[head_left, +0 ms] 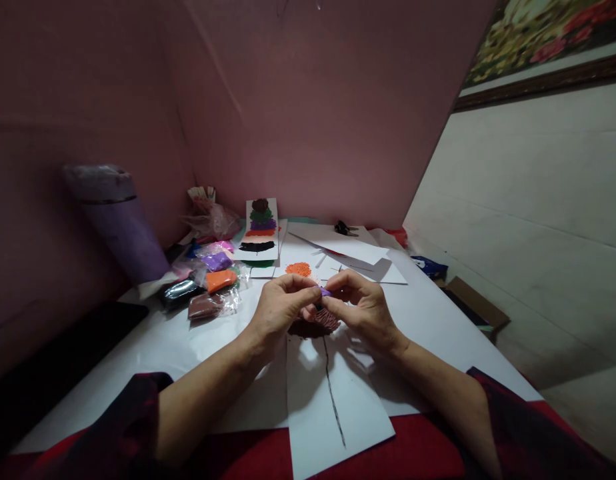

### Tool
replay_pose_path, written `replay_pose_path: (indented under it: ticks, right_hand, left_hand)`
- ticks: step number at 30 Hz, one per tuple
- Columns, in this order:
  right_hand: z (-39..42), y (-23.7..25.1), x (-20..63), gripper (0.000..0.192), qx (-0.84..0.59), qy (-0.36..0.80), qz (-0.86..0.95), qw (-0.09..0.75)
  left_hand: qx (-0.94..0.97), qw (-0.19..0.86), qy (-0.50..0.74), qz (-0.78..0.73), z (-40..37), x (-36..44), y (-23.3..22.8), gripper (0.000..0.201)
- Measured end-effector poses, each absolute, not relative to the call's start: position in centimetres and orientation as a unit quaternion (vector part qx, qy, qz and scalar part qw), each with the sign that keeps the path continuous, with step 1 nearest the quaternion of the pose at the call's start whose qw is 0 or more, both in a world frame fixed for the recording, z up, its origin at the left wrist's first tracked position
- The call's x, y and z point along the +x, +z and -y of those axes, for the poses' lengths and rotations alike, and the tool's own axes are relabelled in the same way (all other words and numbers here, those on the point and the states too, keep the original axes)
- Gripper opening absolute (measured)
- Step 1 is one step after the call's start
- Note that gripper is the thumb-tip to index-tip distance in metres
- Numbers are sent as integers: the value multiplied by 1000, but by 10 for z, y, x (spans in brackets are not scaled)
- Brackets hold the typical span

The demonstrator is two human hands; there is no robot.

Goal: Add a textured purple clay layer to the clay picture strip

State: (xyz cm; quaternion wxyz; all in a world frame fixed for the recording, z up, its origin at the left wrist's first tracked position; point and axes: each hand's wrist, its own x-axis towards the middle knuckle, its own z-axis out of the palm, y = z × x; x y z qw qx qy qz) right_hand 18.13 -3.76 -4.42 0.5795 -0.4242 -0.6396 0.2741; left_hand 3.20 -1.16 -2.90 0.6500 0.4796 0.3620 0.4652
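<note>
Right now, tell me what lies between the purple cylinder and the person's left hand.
In the head view, a black packet, an orange packet and a brown packet lie between the purple cylinder and the left hand.

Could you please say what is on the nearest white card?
On the card, a dark line and brown patch show; the left hand and right hand partly hide its far end.

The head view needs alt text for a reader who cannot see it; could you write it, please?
A person's left hand and right hand pinch a small purple piece above a white sheet bearing a dark line. Colourful packets lie at left on the table.
</note>
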Motion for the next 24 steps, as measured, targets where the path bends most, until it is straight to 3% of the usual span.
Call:
replay_pose_path:
  ticks: [5,11,24]
  right_hand:
    - [32,-44,184,16,-423,383,549,611]
    - [24,-45,191,19,-428,392,478,659]
    - [27,-48,185,31,-422,433,548,577]
  left_hand:
    - [433,653,497,-373,11,34,-25,16]
    - [402,620,552,-387,8,28,-23,17]
    - [483,689,431,-326,7,29,-35,32]
